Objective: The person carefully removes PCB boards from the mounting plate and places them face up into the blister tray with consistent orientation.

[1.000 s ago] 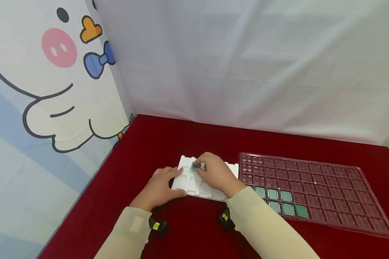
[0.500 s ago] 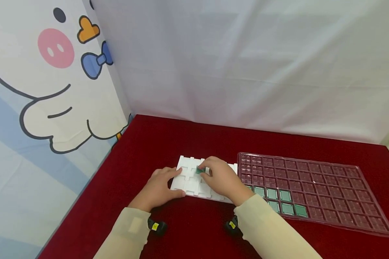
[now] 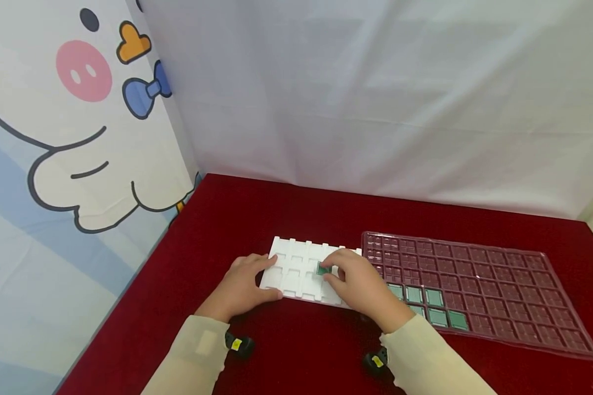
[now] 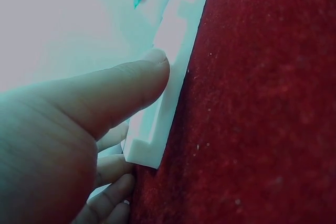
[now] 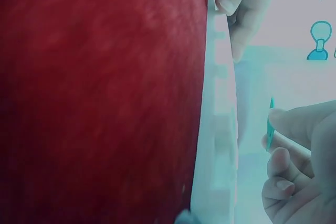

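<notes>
In the head view, my left hand [image 3: 242, 285] holds the left end of a white tray [image 3: 292, 278] with square recesses. The left wrist view shows its thumb [image 4: 134, 85] lying on the tray's front edge, the other fingers around the end. My right hand [image 3: 363, 282] pinches a small green square circuit board [image 3: 322, 269] between thumb and fingertips, over the middle of the tray. Seen edge-on in the right wrist view, the board [image 5: 271, 127] stands apart from the tray's side wall [image 5: 215, 129]. The right hand hides part of the tray's right end.
Close to the white tray's right side lies a large clear plastic tray [image 3: 504, 291] with many pockets. Several green boards [image 3: 434, 298] sit in its near-left pockets. Red cloth [image 3: 296, 351] covers the table, with a white curtain [image 3: 375, 99] behind.
My right hand has moved right and slightly nearer across the white tray, carrying the green board along. My left hand stays at the tray's left end.
</notes>
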`<state>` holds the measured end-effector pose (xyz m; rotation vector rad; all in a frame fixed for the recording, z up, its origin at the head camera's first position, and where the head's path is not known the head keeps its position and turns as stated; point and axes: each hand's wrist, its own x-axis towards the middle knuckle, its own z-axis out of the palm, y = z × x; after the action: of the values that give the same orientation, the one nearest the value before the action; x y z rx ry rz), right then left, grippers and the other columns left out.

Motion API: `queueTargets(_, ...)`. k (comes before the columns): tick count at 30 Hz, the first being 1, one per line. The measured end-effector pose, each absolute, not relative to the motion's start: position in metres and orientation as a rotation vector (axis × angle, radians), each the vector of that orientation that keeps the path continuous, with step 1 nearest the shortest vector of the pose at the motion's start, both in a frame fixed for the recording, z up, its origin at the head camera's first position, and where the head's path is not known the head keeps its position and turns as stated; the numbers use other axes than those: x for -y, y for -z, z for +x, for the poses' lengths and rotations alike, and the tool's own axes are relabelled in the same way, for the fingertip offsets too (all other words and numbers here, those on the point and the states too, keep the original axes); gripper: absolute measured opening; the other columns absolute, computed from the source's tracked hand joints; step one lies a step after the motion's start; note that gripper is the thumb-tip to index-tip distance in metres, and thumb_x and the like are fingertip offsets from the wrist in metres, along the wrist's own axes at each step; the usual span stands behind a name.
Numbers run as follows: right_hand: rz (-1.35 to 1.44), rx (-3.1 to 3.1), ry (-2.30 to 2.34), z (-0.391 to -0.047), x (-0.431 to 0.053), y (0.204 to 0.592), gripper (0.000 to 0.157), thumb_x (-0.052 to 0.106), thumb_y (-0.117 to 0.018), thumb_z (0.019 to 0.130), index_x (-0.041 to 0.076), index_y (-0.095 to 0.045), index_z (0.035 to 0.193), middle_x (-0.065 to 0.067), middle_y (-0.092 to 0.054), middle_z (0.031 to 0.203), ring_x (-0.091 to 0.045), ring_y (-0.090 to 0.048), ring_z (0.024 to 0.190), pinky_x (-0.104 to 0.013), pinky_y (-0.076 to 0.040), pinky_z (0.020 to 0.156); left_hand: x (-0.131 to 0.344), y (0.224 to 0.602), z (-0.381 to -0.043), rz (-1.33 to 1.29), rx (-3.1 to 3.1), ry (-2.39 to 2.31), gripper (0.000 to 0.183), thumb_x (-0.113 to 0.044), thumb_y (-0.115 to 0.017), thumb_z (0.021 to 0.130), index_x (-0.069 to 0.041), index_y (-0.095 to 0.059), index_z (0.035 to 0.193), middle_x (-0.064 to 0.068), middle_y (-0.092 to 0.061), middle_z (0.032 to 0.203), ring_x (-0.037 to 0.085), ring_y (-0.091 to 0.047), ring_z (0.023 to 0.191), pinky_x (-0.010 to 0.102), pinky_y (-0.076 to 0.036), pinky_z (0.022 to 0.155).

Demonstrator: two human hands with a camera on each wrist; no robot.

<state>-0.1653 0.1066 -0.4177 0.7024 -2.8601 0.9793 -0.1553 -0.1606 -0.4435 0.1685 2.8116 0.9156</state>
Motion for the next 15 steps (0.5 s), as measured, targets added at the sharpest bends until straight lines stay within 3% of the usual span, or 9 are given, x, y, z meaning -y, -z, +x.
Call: queueTargets(15, 0.711, 2.820, -0.998, -0.151, -0.134, 0.412, 0.018, 0.011, -0.080, 0.092, 0.016, -0.077, 0.108, 0.005, -0.067, 0.112, -0.010, -0.051, 0.075, -0.030, -0.046, 0.068, 0.160, 0.441, -0.153, 0.164, -2.812, -0.929, 0.077, -0.029, -0.087, 0.083, -0.019, -0.054, 0.152, 0.007, -0.049, 0.154, 0.030, -0.038, 0.139, 0.052, -0.043, 0.108)
